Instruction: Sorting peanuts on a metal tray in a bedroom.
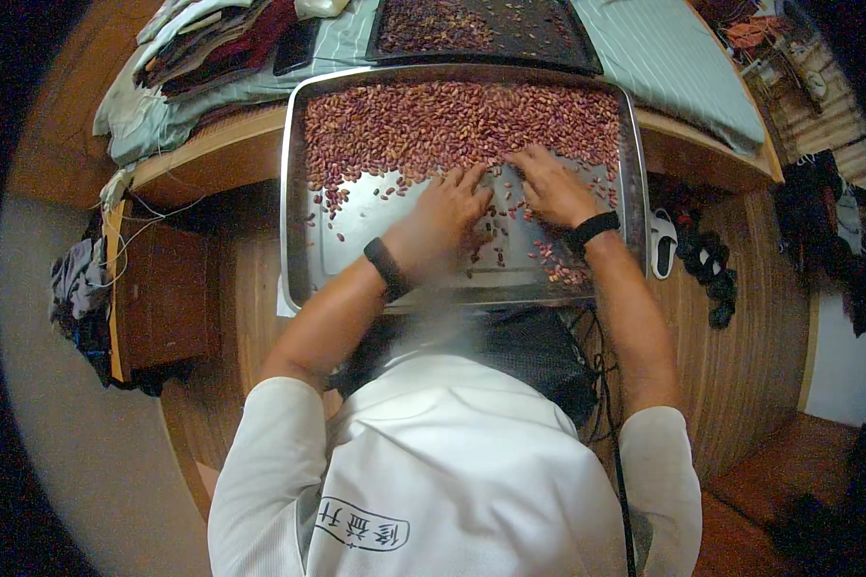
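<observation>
A large metal tray (361,252) lies before me, its far half covered by a thick layer of reddish-brown beans (433,122). My left hand (451,209) is over the middle of the tray, fingers spread, with its fingertips at the near edge of the layer. To its right, my right hand (555,187) reaches in with its fingertips on the same edge. Whether any bean is between the fingers cannot be told. Loose beans are scattered between and below the hands, and a small reddish group (559,265) lies near the tray's near right corner.
Beyond the tray, a dark tray (584,43) with more beans rests on a bed with a striped sheet (664,72). Folded clothes (217,50) are piled at the far left beside a dark flat object (296,47). A white slipper (664,245) is right of the tray; cables hang at left.
</observation>
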The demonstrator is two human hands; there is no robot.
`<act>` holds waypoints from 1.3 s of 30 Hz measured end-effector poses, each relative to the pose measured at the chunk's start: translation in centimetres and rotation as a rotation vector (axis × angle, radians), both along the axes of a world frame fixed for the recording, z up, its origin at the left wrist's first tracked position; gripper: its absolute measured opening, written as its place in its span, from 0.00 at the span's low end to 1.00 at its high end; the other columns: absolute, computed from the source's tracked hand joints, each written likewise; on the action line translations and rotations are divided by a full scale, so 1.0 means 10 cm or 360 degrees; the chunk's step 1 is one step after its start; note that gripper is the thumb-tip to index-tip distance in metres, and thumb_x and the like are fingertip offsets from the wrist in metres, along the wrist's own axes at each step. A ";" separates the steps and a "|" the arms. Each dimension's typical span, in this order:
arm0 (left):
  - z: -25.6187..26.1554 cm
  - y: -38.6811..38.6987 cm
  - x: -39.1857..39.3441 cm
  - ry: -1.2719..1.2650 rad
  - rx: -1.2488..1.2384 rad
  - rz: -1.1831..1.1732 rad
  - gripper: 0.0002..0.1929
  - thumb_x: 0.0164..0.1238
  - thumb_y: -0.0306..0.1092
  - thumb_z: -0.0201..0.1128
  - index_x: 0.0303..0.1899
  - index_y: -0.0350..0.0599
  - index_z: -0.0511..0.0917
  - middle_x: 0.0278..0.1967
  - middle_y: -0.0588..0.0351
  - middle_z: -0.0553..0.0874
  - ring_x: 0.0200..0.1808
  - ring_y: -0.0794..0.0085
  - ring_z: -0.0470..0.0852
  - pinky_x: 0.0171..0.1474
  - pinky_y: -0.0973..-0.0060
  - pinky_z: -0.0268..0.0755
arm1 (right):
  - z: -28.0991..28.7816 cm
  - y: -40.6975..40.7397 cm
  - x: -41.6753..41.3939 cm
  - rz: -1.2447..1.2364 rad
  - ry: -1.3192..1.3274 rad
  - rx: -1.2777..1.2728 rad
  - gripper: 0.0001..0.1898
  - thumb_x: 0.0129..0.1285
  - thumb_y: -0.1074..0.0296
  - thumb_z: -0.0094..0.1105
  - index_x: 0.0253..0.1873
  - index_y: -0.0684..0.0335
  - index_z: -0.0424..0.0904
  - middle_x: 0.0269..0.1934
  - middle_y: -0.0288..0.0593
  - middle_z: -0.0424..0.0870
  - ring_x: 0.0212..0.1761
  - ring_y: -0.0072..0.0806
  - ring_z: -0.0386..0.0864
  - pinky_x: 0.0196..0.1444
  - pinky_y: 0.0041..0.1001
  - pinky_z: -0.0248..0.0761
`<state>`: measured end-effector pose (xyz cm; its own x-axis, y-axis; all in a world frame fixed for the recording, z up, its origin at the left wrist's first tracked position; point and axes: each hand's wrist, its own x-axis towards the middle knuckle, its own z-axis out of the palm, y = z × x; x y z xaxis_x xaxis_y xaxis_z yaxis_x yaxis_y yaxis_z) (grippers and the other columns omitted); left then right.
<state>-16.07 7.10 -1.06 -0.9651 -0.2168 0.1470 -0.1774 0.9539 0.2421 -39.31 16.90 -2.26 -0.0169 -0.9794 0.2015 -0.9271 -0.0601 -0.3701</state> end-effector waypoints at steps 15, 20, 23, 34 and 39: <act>-0.02 -0.13 0.01 0.0057 0.0059 -0.0061 0.31 0.63 0.50 0.72 0.63 0.41 0.77 0.73 0.39 0.68 0.71 0.40 0.68 0.70 0.44 0.65 | 0.18 -0.13 0.19 -0.0025 -0.0003 0.0208 0.23 0.62 0.79 0.57 0.63 0.60 0.75 0.56 0.55 0.76 0.59 0.56 0.79 0.58 0.48 0.76; -0.07 -0.16 -0.08 -0.0091 0.0054 -0.0052 0.33 0.62 0.51 0.73 0.63 0.40 0.76 0.72 0.40 0.69 0.70 0.41 0.69 0.67 0.47 0.69 | 0.17 -0.20 0.29 0.0066 0.0058 0.0144 0.21 0.63 0.78 0.56 0.62 0.62 0.76 0.53 0.54 0.76 0.57 0.55 0.79 0.56 0.47 0.75; 0.11 -0.09 -0.01 -0.0223 0.0048 -0.0179 0.33 0.61 0.50 0.73 0.63 0.40 0.76 0.71 0.41 0.71 0.68 0.41 0.71 0.65 0.48 0.72 | 0.12 -0.17 0.19 0.0158 0.0115 0.0204 0.20 0.62 0.79 0.56 0.60 0.62 0.77 0.54 0.54 0.76 0.57 0.55 0.79 0.57 0.48 0.75; 0.01 -0.21 0.11 -0.0037 -0.0077 -0.0105 0.32 0.59 0.49 0.74 0.62 0.44 0.77 0.72 0.41 0.70 0.65 0.41 0.73 0.63 0.49 0.73 | 0.28 -0.12 0.04 -0.0077 -0.0008 0.0088 0.18 0.63 0.77 0.60 0.59 0.64 0.77 0.54 0.53 0.76 0.56 0.54 0.79 0.60 0.46 0.75; -0.08 -0.25 0.06 -0.0134 0.0065 -0.0132 0.34 0.58 0.49 0.75 0.64 0.44 0.76 0.74 0.40 0.67 0.66 0.39 0.72 0.65 0.48 0.72 | 0.24 -0.10 0.02 0.0003 0.0140 0.0326 0.19 0.62 0.76 0.61 0.59 0.62 0.76 0.55 0.53 0.75 0.56 0.54 0.79 0.60 0.47 0.75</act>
<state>-15.51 4.64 -1.86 -0.9885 -0.1396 0.0575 -0.1194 0.9558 0.2688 -39.13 15.87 0.17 -0.0061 -1.0000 -0.0012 -0.9563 0.0062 -0.2923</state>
